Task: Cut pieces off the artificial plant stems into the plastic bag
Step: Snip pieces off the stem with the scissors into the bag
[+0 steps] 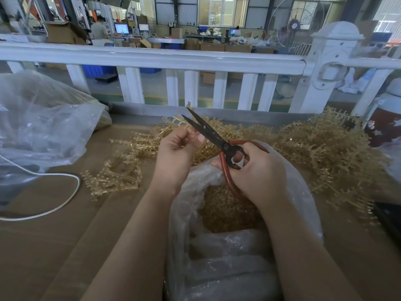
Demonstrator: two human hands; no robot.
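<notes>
Far left of the bench: big clear plastic sack slumped near the back-left corner, contents too hazy to tell. White cable loops out from under it across the brown top toward the left edge.

Just right of that, a loose tan artificial plant stem lies flat on the bench, well clear of the sack, w/ short side nubs along it.

Centre: left hand raised above the bench, fingers curled, thumb & fingertips pinching a small pale stem piece; can't tell how long the piece is, most of it hidden by the fingers. Scissors right beside it – dark blades parted, tips pointing up & away toward the back edge, lower blade just beside the left thumb. Whether blade touches the pinched piece: can't tell.

Right hand grasps the scissors' red-brown loop handles, fingers curled through & round them.

Below both hands, at the front edge: open plastic bag, mouth up, w/ a heap of cut tan bits inside. Right wrist sits over the bag's mouth.

Behind & to the right: big tangled pile of stems running along the back edge toward the back-right corner. Far right: a red-and-white container, partly cut off. White railing stands behind the bench.
</notes>
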